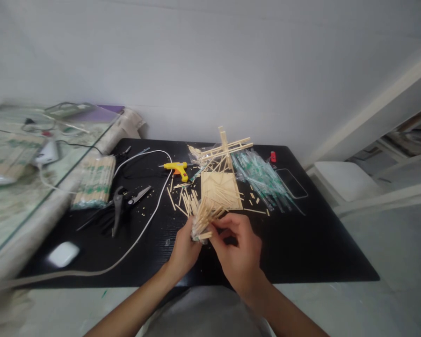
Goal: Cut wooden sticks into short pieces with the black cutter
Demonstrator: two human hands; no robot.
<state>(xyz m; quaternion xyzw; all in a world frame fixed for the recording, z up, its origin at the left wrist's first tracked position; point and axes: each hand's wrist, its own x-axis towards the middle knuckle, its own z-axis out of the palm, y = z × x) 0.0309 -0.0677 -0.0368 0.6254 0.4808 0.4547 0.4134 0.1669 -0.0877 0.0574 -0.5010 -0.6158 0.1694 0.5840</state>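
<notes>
Black rectangular tabletop (294, 248), back edge along pale wall (196, 70). Above its front half, left hand (184, 249) grips plastic-wrapped bundle of slender pale wooden sticks (203, 217); right hand (236, 245) touches bundle's side, pinch unclear.

One head-worn camera is looking from above and behind the near edge of the black table (294, 248), facing forward and down across it toward the wall (210, 61) beyond. It is sitting close (the left hand (185, 247) and right hand (239, 244) are showing over the table's nearer half), yet it is taking in the table's far edge and the floor (395, 248) to its right.
</notes>
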